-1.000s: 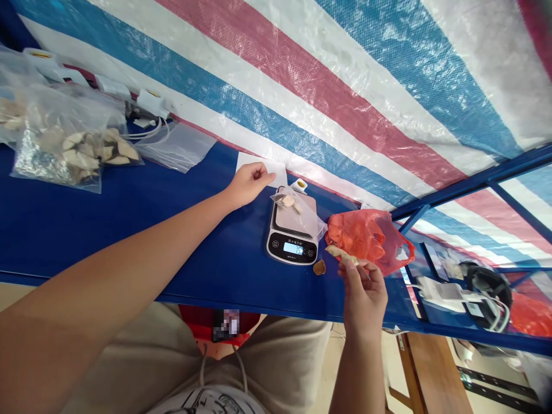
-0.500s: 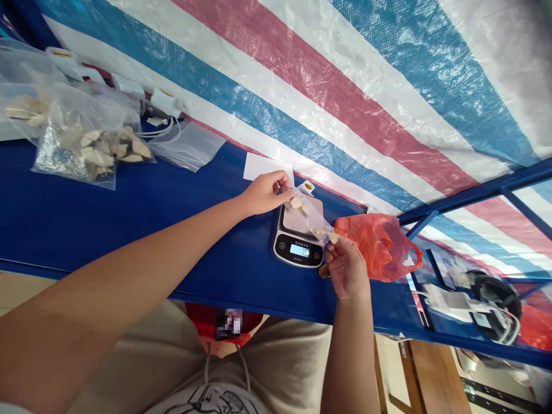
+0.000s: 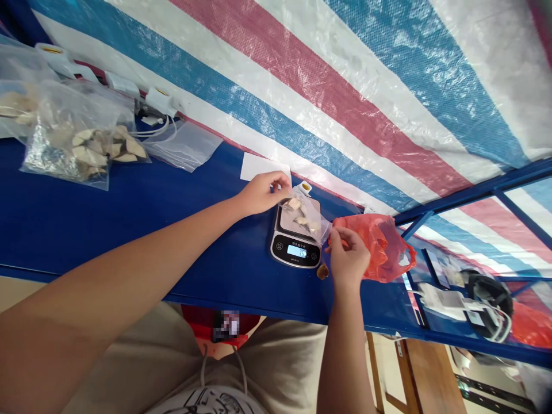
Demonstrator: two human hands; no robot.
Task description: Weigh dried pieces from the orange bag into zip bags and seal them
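Note:
A small clear plastic bag (image 3: 305, 217) with several pale slices inside lies on a digital kitchen scale (image 3: 296, 239) whose display is lit. My left hand (image 3: 261, 192) pinches the bag's far-left corner. At the bag's near-right edge, my right hand (image 3: 347, 257) is closed, fingers curled at its opening. A single brown piece (image 3: 321, 271) lies on the blue table (image 3: 129, 218) just left of my right hand. An orange-red plastic bag (image 3: 379, 246) sits right behind that hand.
Clear bags of pale slices (image 3: 81, 146) and an empty clear bag (image 3: 183, 148) lie at the far left, near white boxes and a cable (image 3: 157, 103). A white paper sheet (image 3: 259, 165) lies behind the scale. Chargers and black gear (image 3: 470, 290) sit at the right. A striped tarp (image 3: 345, 86) hangs behind.
My right hand brought a pale slice from beside the orange-red bag to the clear bag's opening; the slice is no longer in my fingers. My left hand moved from the paper to the bag's corner.

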